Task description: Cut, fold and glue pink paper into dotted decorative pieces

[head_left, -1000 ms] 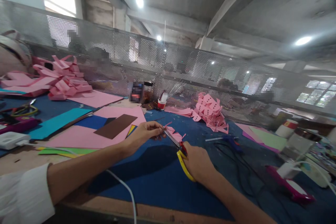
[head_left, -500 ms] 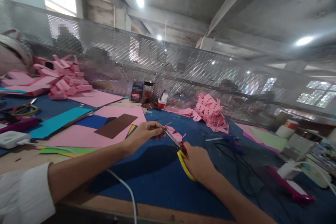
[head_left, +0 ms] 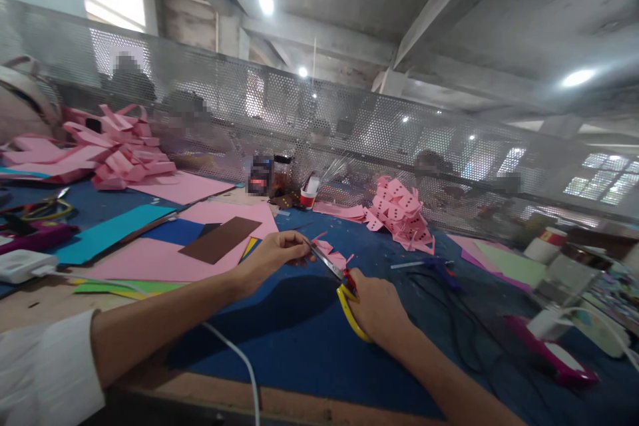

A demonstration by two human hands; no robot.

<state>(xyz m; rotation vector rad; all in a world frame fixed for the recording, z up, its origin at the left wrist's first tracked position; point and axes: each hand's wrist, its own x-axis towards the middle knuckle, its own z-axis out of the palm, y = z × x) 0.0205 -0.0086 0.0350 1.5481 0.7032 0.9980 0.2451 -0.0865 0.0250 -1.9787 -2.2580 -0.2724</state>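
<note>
My right hand [head_left: 378, 305] grips a pair of scissors [head_left: 349, 315] by its yellow and red handles. The metal blades point up and left and look closed or nearly so. At their tips, my left hand [head_left: 285, 249] is closed in a pinch, thumb against fingers. Whatever lies between those fingers is too small or hidden to make out. Just behind the blades lie small pink cut paper pieces [head_left: 339, 259] on the blue table mat [head_left: 299, 353]. Both hands are held above this mat, with a shadow beneath the left forearm.
Pink dotted paper shapes [head_left: 399, 216] are piled at the back. To the left lie a brown sheet [head_left: 222, 239], a turquoise strip [head_left: 114, 233] and heaped pink strips [head_left: 132, 153]. A glue gun [head_left: 443, 273] rests at right. A white cable [head_left: 239, 353] crosses the front edge.
</note>
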